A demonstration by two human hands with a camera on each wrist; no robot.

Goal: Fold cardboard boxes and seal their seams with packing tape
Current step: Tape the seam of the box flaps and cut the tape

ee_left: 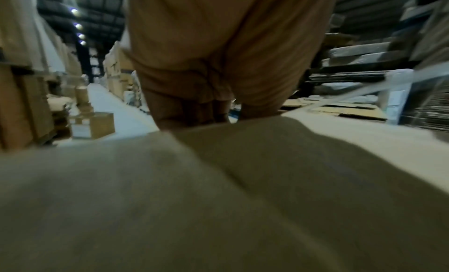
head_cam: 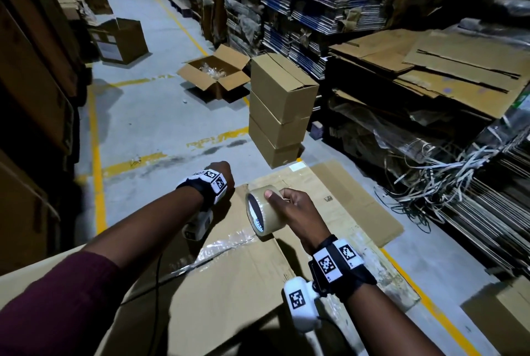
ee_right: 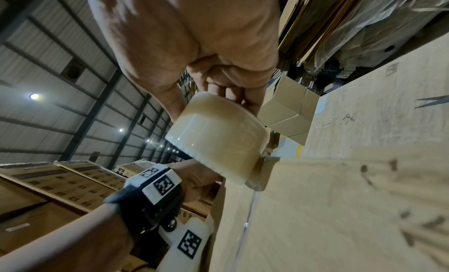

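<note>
We are taping the top seam of the large cardboard box (head_cam: 229,292) in front of us, and that box is the landmark for everything here. Our right hand (head_cam: 298,209) is gripping the roll of packing tape (head_cam: 262,212), thumb over its outer face and fingers curled round the far side, and the roll is touching the box at the far end of the seam. A glossy strip of tape (head_cam: 218,249) is already lying along the seam, wrinkled in places. Our left hand (head_cam: 220,173) is resting over the far left edge of the box, wrist bent down; in the blurred left wrist view the fingers seem to be curling over that edge, steadying the box.

To do this well, we are wanting to keep the roll low against the cardboard and the strip centred on the gap between the flaps, carry it past the far edge and down the side, then rub out the wrinkles. Beyond the box, three sealed boxes (head_cam: 279,109) are standing stacked on the floor.
</note>
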